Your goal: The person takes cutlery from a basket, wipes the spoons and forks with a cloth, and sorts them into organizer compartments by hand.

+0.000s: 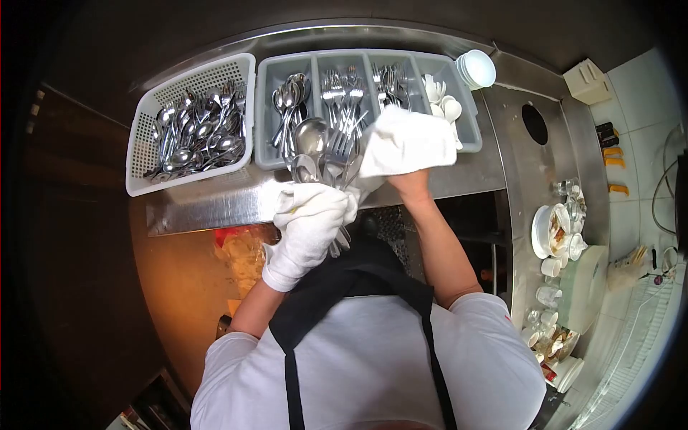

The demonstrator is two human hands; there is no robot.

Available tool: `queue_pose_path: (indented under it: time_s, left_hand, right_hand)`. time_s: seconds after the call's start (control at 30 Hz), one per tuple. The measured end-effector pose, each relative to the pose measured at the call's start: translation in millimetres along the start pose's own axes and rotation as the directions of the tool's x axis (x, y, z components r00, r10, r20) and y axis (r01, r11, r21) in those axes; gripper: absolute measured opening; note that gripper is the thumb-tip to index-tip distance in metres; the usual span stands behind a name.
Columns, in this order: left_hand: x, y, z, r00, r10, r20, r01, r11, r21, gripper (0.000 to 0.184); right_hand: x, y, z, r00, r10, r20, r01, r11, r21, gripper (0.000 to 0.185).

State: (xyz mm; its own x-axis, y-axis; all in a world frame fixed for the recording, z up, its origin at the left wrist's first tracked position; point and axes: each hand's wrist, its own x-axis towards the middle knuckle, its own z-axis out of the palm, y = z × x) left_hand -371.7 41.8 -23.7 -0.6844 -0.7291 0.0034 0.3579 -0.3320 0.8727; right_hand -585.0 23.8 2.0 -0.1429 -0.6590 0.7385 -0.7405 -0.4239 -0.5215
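My left hand [309, 222], in a white glove, is closed round a bunch of spoons and forks [313, 136]. Their bowls and tines point up and away from me, and the handles stick out below the fist. A white cloth [410, 140] covers most of my right hand [411, 186], which grips it beside the bunch; the fingers are hidden under it. Beyond both hands lies a grey cutlery tray [261, 107] with spoons [288, 100], forks [342, 86], more metal cutlery [390, 82] and white spoons [450, 109] in separate compartments.
Left of the tray, a white perforated basket [136, 154] holds a heap of metal cutlery. Stacked white bowls [479, 69] stand at the tray's right corner. Used dishes [552, 231] crowd the steel counter [522, 193] at right, which has a round hole [534, 125].
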Motion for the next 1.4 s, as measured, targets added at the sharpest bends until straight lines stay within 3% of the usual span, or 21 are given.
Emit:
queue_pose_path:
  time_s: [0.13,0.2,0.27,0.33,0.47,0.67,0.7,0.73,0.8,0.83,0.87,0.93,0.97,1.07,1.13,1.17,1.23,1.27,1.3,1.33,1.4]
  left_hand:
    - [-2,-8,14,0.979,0.201,-0.033,-0.203,0.977,-0.07,0.022]
    - [-8,0,21,0.983,0.1,-0.156,-0.075,0.985,0.157,0.025]
    - [-13,10,26,0.967,0.006,-0.255,0.095,0.919,0.382,0.024]
    - [-12,16,26,0.971,0.046,-0.235,0.071,0.881,0.468,0.022]
    - [-7,24,26,0.981,0.151,-0.124,-0.068,0.858,0.509,0.018]
    - [12,-4,29,0.999,-0.014,0.029,0.024,0.935,-0.355,0.016]
    - [15,-10,30,0.997,-0.037,0.071,0.068,0.856,-0.513,0.016]
    - [19,-11,33,0.991,-0.055,0.118,0.119,0.75,-0.651,0.016]
    - [25,-1,45,0.999,0.036,0.001,-0.036,0.998,-0.046,0.016]
    - [30,10,55,0.994,0.111,-0.024,-0.1,0.953,0.286,0.016]
    - [34,21,64,0.991,0.135,-0.02,-0.119,0.927,0.356,0.016]
    - [41,47,82,0.992,0.125,-0.006,-0.12,0.961,0.248,0.019]
    - [44,59,89,0.996,0.094,0.005,-0.094,0.993,0.064,0.021]
    - [54,33,80,0.998,0.017,0.063,-0.017,1.0,-0.003,0.026]
    - [64,1,68,0.992,-0.023,0.126,0.024,1.0,0.0,0.029]
    - [70,-9,63,0.986,-0.034,0.164,0.043,0.998,-0.053,0.03]
    - [73,4,72,0.994,-0.031,0.109,0.032,0.999,-0.003,0.03]
    - [63,16,80,1.0,-0.017,0.016,0.015,0.995,0.101,0.029]
    - [58,25,87,0.997,0.004,-0.077,0.011,0.979,0.203,0.028]
    - [56,14,76,0.99,0.112,-0.085,-0.074,0.931,0.359,0.027]
    - [53,-7,53,0.967,0.249,-0.058,-0.176,0.813,0.555,0.025]
  right_hand:
    - [-24,23,10,0.934,0.353,0.052,-0.356,0.925,0.132,0.036]
    - [-14,7,4,0.984,0.134,0.117,-0.114,0.981,-0.158,0.04]
    - [-40,-1,29,0.983,0.162,-0.085,-0.151,0.981,0.121,0.055]
    - [-36,13,10,0.96,0.231,0.157,-0.241,0.969,0.047,0.06]
    - [24,15,-28,0.594,0.803,-0.039,-0.512,0.415,0.753,0.047]
    - [3,44,-27,0.962,0.239,-0.133,-0.25,0.965,-0.075,0.042]
    - [-1,28,-18,0.793,0.595,-0.131,-0.471,0.735,0.488,0.036]
    - [-9,26,-14,0.751,0.653,-0.098,-0.517,0.673,0.529,0.033]
    - [-28,28,-9,0.656,0.754,-0.028,-0.592,0.537,0.6,0.028]
    - [-22,14,-6,0.877,0.463,-0.127,-0.461,0.886,0.049,0.027]
    - [-15,1,-7,0.992,0.13,0.0,-0.111,0.849,-0.517,0.026]
    - [-25,-9,-18,0.951,0.238,0.199,-0.253,0.966,0.05,0.028]
    - [-15,-3,-19,0.75,0.57,0.336,-0.441,0.809,-0.389,0.027]
    - [-22,57,-21,0.633,0.756,0.164,-0.69,0.455,0.563,0.019]
    - [3,60,-40,0.451,0.782,0.43,-0.67,-0.021,0.742,0.025]
    - [9,52,-48,0.419,0.774,0.475,-0.712,-0.045,0.7,0.019]
    - [10,33,-51,0.661,0.625,0.415,-0.729,0.405,0.552,0.015]
    - [18,28,-53,0.82,0.353,0.451,-0.44,0.892,0.101,0.012]
    - [28,19,-55,0.896,0.045,0.442,0.126,0.928,-0.35,0.01]
    - [26,13,-53,0.882,-0.05,0.469,0.302,0.824,-0.479,0.012]
    - [30,2,-53,0.947,0.208,0.246,-0.221,0.975,0.027,0.012]
